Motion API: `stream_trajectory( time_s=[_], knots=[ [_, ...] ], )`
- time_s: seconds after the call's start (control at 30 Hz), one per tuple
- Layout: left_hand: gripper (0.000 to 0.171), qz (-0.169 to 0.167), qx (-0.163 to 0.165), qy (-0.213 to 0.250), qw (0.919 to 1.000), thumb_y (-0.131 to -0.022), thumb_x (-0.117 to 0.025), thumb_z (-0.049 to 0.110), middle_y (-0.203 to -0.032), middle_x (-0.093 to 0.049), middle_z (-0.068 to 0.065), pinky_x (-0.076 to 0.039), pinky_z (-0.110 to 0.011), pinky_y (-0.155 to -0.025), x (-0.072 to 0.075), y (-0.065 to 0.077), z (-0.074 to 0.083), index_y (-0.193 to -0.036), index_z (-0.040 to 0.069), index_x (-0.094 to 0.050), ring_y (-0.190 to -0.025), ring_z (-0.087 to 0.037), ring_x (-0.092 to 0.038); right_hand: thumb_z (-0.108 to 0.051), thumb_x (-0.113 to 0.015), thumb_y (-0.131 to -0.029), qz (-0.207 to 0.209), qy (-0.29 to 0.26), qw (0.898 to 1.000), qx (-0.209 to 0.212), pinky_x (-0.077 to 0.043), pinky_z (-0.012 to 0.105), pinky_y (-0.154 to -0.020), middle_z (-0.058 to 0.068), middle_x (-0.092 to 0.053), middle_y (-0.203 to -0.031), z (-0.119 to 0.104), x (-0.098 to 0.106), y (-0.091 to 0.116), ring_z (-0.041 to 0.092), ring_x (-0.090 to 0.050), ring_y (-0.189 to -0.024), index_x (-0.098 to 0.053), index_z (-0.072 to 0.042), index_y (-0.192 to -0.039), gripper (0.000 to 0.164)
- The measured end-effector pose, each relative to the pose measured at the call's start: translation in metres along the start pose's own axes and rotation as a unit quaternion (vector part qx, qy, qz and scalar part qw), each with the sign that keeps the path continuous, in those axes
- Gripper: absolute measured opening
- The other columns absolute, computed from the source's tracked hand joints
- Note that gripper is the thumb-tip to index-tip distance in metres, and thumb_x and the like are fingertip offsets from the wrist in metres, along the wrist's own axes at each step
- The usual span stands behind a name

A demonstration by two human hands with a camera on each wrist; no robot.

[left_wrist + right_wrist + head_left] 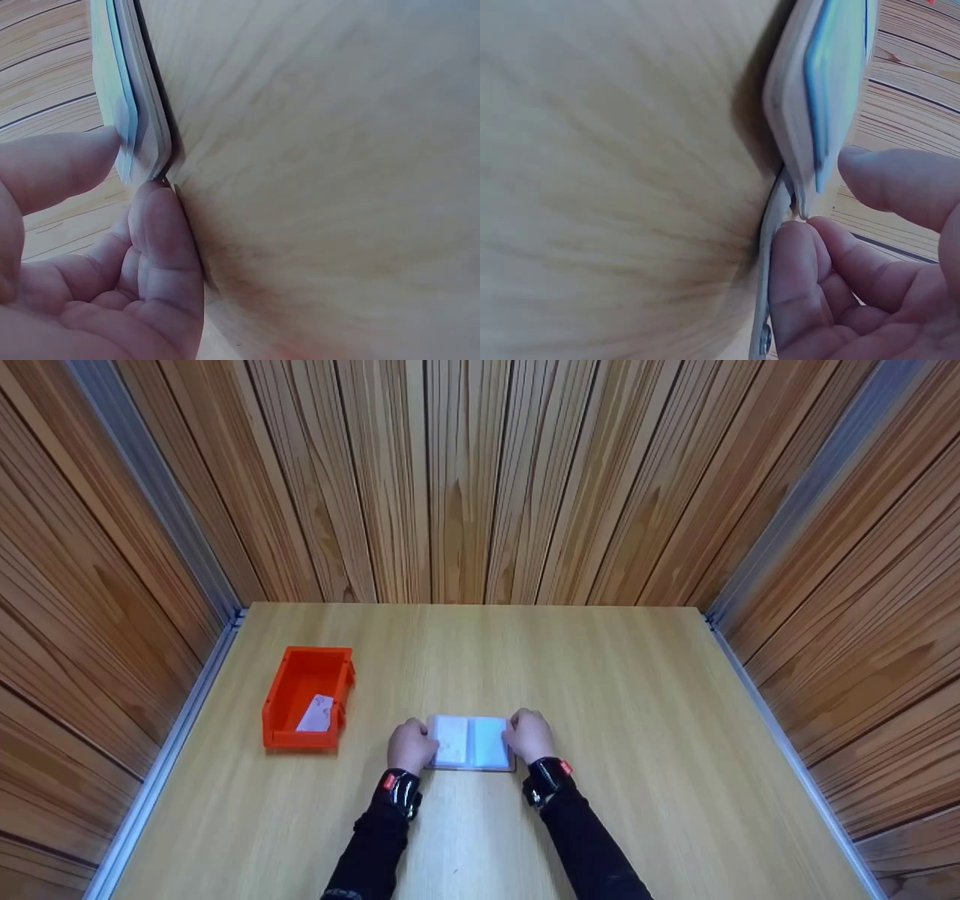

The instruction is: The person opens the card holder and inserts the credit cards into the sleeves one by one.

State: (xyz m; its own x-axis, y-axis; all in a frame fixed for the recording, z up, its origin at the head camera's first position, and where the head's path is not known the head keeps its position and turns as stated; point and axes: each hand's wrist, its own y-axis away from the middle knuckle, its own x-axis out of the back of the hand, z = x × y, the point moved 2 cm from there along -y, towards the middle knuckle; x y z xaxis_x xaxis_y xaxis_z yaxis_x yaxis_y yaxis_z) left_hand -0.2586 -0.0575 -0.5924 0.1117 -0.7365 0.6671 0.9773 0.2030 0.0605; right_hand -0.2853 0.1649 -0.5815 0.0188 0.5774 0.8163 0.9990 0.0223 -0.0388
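A small card holder [471, 742] lies spread open on the table, with pale plastic sleeves on both sides of its fold. My left hand [412, 746] pinches its left edge. In the left wrist view the thumb [82, 161] lies on the sleeves and curled fingers are at the cover's edge. My right hand [531, 735] holds the opposite edge, its thumb [892, 176] by the sleeves and fingers curled against the cover. Beside those fingers, a strap [763, 281] with a metal snap shows in the right wrist view.
An orange-red open bin [300, 740] stands to the left on the wooden table [637, 697]. Inside it lies a whitish card [316, 714]. Wood-panelled walls [465, 480] with metal corner rails enclose the table at the back and sides.
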Motion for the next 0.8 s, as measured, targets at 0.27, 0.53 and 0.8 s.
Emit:
stream_trajectory(
  time_s=[0.27,0.53,0.8],
  knots=[
    [0.024,0.0,-0.004,0.005,1.0,-0.074,-0.074,0.003,-0.091,-0.068,-0.019,-0.05,-0.046,-0.081,-0.0027,-0.0014,-0.0021,-0.094,-0.007,-0.065,-0.089,-0.036,-0.064,-0.005,-0.067,-0.084,-0.004,0.002,1.0,-0.003,-0.048,0.044,-0.074,0.013,-0.059,-0.083,0.0013,-0.0014,-0.0003,0.031,-0.058,-0.08,-0.064,0.004,-0.086,0.01],
    [0.027,-0.009,0.003,-0.005,0.9999,-0.076,-0.076,0.005,-0.095,-0.068,-0.019,-0.05,-0.045,-0.083,-0.0029,-0.0019,-0.0024,-0.098,-0.007,-0.066,-0.091,-0.035,-0.064,-0.004,-0.068,-0.084,-0.004,-0.002,1.0,-0.006,-0.049,0.044,-0.075,0.014,-0.06,-0.085,0.0021,-0.0039,-0.0012,0.031,-0.059,-0.082,-0.064,0.005,-0.088,0.011],
    [0.023,-0.013,0.009,0.001,0.9999,-0.076,-0.073,0.005,-0.094,-0.069,-0.019,-0.051,-0.045,-0.081,-0.0006,-0.0013,-0.0019,-0.095,-0.006,-0.067,-0.09,-0.034,-0.064,-0.005,-0.068,-0.084,-0.01,-0.003,1.0,-0.016,-0.049,0.045,-0.078,0.017,-0.061,-0.089,0.0015,-0.004,-0.001,0.034,-0.06,-0.085,-0.064,0.006,-0.091,0.013]
  ],
)
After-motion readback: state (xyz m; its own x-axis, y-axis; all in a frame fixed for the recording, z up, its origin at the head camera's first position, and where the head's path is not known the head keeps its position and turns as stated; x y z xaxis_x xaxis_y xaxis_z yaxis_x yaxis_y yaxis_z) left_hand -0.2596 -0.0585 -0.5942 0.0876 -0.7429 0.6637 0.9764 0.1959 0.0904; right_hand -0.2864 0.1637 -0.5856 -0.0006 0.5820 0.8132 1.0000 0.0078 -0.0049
